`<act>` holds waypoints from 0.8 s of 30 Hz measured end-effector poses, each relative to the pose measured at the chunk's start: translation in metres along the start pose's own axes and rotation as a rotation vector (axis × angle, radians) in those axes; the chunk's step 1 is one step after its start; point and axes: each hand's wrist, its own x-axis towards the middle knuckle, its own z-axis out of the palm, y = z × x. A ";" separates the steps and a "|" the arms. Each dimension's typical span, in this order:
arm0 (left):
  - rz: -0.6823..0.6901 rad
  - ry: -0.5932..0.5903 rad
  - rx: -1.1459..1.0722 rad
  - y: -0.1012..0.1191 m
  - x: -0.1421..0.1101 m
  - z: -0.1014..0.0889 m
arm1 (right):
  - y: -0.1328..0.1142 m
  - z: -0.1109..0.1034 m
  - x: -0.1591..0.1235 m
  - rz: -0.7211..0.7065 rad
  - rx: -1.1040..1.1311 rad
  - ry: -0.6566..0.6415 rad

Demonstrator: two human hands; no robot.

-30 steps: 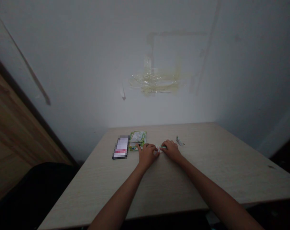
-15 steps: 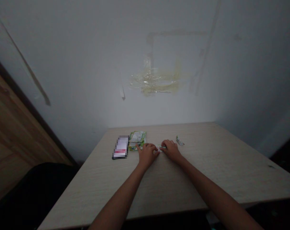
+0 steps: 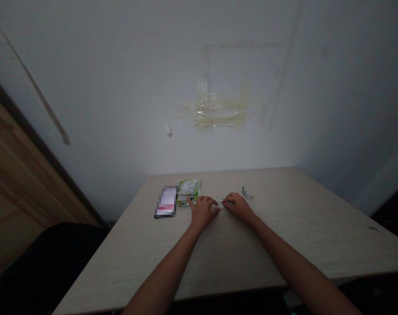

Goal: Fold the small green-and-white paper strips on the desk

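Between my hands, on the table (image 3: 231, 245), lies a small whitish packet (image 3: 220, 204) with bits of green and pink print. My left hand (image 3: 203, 211) pinches its left end between thumb and fingers. The packet's right end is in the closed fingers of my right hand (image 3: 238, 205). Much of the packet is hidden by my fingers, so its exact kind cannot be made out. Just left of my left hand, flat green-and-white packets (image 3: 188, 188) lie in a small stack, close to the outstretched little finger.
A phone (image 3: 166, 202) with a blurred-out screen lies left of the stack. Right of my right hand is a small crumpled wrapper (image 3: 247, 193). A wall (image 3: 120, 109) with tape remains (image 3: 215, 113) stands behind the table. A dark object (image 3: 54, 258) is at the left.
My right hand has shifted slightly right, and more of the small packet shows between my hands. My left hand has hardly moved.
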 end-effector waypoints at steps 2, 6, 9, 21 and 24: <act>0.012 0.008 -0.008 -0.001 0.000 0.001 | 0.005 0.001 0.000 -0.023 0.027 0.012; 0.024 0.015 0.025 -0.004 -0.001 0.003 | 0.010 0.004 0.001 -0.033 0.037 0.016; 0.045 0.022 0.075 -0.005 -0.001 0.006 | 0.009 0.005 0.001 -0.024 0.022 0.007; 0.050 -0.005 0.084 -0.007 0.000 0.005 | 0.004 0.004 0.000 -0.020 -0.036 0.007; 0.044 -0.010 0.091 -0.007 0.000 0.005 | 0.006 0.005 0.000 -0.033 -0.038 0.014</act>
